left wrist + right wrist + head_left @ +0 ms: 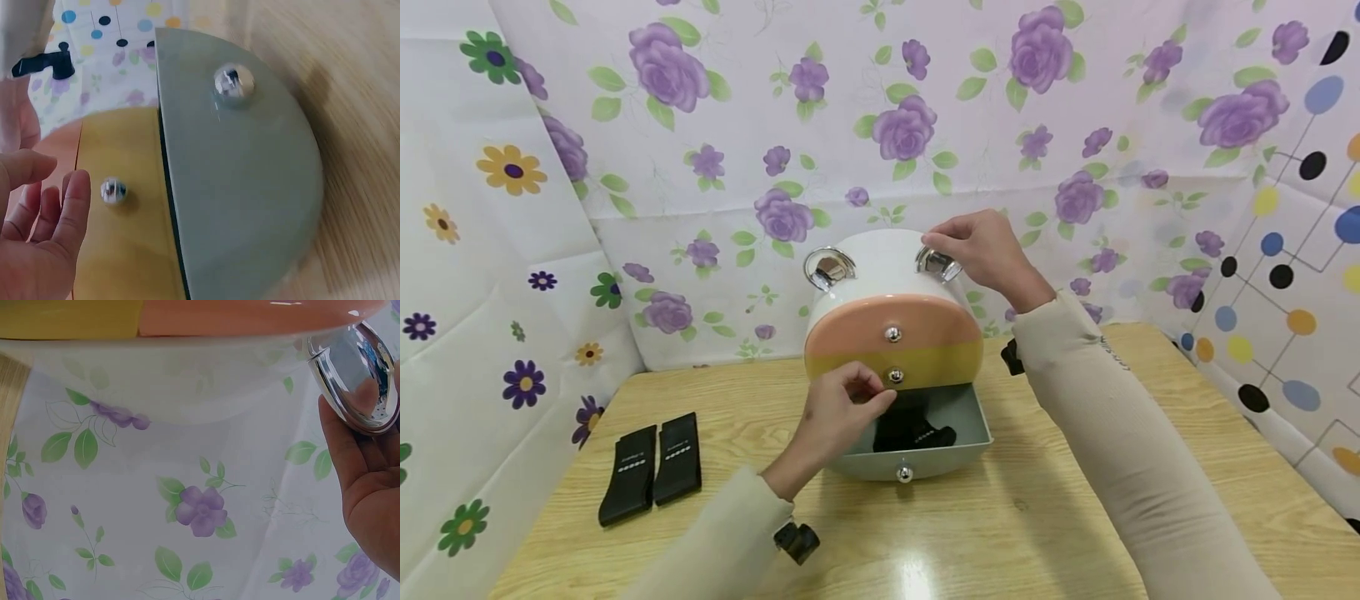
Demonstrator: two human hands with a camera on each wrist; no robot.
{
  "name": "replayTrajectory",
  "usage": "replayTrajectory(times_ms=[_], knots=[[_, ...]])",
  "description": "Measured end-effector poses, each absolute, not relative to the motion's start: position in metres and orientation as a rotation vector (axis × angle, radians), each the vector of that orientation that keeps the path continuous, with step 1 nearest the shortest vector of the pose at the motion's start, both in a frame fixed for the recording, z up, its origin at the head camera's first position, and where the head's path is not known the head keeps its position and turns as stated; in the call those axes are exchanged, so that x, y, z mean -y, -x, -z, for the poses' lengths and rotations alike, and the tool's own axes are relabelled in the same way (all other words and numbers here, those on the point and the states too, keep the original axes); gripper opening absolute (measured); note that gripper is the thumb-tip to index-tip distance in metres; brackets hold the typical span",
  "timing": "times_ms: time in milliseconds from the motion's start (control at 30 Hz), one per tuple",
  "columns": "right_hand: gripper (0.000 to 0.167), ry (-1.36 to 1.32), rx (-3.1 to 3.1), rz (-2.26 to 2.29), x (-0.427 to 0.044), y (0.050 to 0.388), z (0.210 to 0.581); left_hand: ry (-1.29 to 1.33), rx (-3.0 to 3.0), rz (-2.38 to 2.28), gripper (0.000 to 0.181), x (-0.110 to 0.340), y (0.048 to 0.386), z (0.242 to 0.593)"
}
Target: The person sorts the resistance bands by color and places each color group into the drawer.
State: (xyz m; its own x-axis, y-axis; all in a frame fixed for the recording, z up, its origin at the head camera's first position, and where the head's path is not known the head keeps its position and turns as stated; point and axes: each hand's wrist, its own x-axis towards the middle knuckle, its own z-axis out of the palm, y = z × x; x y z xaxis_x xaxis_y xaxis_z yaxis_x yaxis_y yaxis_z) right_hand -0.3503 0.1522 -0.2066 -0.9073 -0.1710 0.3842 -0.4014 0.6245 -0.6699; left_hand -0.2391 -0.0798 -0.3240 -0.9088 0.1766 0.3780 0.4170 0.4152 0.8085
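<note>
A rounded white drawer box (880,250) has an orange drawer (850,329), a yellow drawer (940,367) and a grey-green drawer (947,462). The bottom drawer is pulled out, with a black cloth item (917,433), sock-like, inside. My right hand (988,254) holds the silver ear (356,381) on the box's right side, fingers behind it. In front of the yellow drawer, my left hand (838,417) hovers near its silver knob (113,190). Its thumb and fingers are loosely bent and apart, with nothing between them.
Two flat black sock-like pieces (651,458) with white print lie on the wooden table (760,417) at left. Another silver ear (830,268) sticks out from the box's left side. Flower-printed cloth (730,150) hangs behind the box.
</note>
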Motion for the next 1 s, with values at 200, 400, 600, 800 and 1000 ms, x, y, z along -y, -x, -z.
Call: replayTrajectory(times_ms=[200,400,600,800,1000], knots=[[0.030,-0.451,2.564,-1.175,-0.153,0.351,0.206,0.470,2.467,1.421,0.012,0.109,0.239,0.321],[0.029,-0.458,2.560,-1.186,-0.152,0.350,0.206,0.313,2.551,1.367,0.008,0.146,0.244,0.316],[0.029,-0.464,2.555,-1.199,-0.152,0.350,0.207,0.207,2.580,1.381,0.015,0.183,0.245,0.309],[0.029,-0.461,2.560,-1.193,-0.152,0.350,0.206,0.134,2.578,1.386,0.024,0.216,0.246,0.310],[0.030,-0.470,2.562,-1.189,-0.152,0.350,0.207,0.158,2.637,1.378,0.035,0.254,0.248,0.313]])
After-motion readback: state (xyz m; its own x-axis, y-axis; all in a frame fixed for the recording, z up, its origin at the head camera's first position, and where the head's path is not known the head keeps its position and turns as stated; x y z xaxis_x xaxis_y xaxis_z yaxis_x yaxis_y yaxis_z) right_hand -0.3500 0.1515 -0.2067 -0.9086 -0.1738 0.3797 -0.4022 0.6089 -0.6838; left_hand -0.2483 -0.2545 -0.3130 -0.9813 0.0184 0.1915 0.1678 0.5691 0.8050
